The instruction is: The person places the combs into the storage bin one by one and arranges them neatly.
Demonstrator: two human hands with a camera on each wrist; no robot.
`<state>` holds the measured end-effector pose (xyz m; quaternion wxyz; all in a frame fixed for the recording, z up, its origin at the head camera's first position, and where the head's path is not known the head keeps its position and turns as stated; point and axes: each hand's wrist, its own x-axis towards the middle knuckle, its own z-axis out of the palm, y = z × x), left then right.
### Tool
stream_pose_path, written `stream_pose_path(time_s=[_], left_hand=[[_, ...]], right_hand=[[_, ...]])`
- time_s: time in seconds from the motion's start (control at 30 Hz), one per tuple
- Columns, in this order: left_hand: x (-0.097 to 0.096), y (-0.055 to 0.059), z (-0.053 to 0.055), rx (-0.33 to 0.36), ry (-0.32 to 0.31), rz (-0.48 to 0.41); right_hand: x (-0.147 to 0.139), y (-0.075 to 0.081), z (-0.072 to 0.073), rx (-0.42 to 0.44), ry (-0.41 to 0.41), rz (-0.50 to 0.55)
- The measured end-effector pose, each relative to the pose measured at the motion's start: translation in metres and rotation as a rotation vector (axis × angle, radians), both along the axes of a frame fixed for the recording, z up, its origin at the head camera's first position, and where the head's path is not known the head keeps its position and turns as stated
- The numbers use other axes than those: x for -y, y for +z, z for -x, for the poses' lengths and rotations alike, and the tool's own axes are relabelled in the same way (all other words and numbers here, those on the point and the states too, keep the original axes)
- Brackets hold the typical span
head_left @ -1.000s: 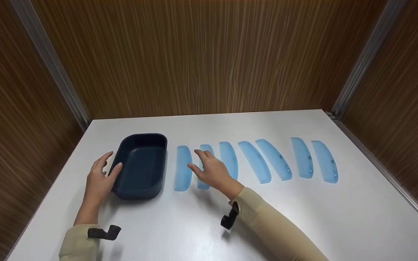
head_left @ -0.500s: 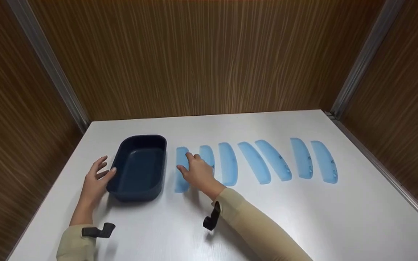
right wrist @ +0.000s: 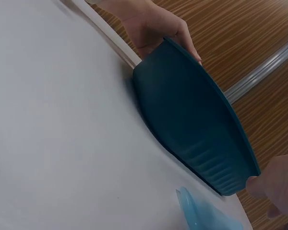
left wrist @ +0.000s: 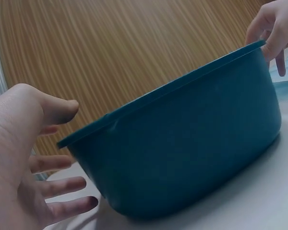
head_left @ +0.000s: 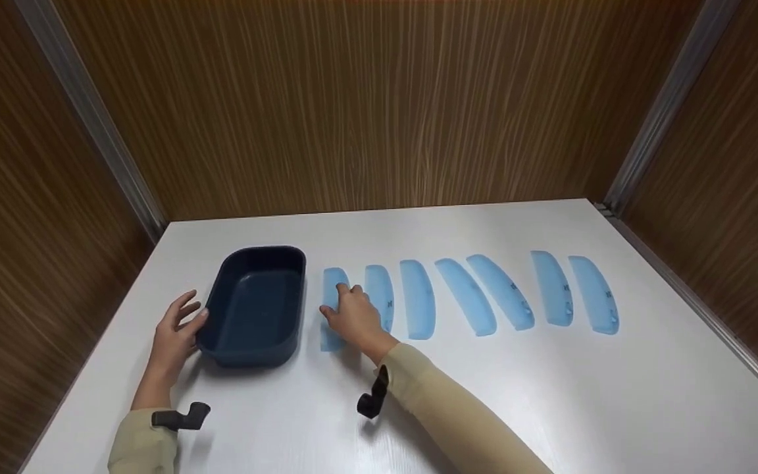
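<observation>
A dark blue-green rectangular plastic basin (head_left: 254, 309) with rounded corners stands on the white table, nothing visible inside it. My left hand (head_left: 175, 336) is at its left side, fingers spread and thumb close to the rim; the left wrist view shows the fingers (left wrist: 65, 187) extended beside the wall. My right hand (head_left: 356, 319) hovers over the leftmost light-blue translucent half-moon piece (head_left: 333, 342), covering its middle, with thumb and index finger apart. That piece's curved end (right wrist: 206, 213) shows low in the right wrist view, where only part of the right hand appears.
Several similar blue pieces, among them a second one (head_left: 379, 289) and a far-right one (head_left: 595, 296), lie in a row to the right, some with small dark marks. Wood-grain panels (head_left: 379, 105) enclose the table (head_left: 274, 421). Black wrist mounts (head_left: 372, 395) stick out from the sleeves.
My right hand has moved left and slightly down, from over the second blue piece to over the leftmost. The left hand has shifted slightly down along the basin's side.
</observation>
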<state>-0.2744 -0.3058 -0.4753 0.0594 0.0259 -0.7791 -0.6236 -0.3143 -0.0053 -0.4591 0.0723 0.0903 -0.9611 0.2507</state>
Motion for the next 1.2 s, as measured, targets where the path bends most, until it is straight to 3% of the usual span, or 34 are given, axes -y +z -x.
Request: stream_pose_path(time_s=[0.13,0.5,0.8,1.2], left_hand=[[-0.002,0.004,-0.003,-0.01,-0.013,-0.021],[0.008,0.01,0.002,0.073,-0.106,-0.062],[0.011,0.006,0.006,0.091,-0.126,-0.121],[0.002,0.005,0.01,0.075,-0.114,-0.112]], right_hand=[[0.001,-0.006,0.005,0.004,-0.008,0.009],[0.014,-0.01,0.015,0.023,-0.033,0.017],[0.02,-0.015,0.017,0.055,-0.104,0.02],[0.019,-0.01,0.025,0.123,-0.142,-0.007]])
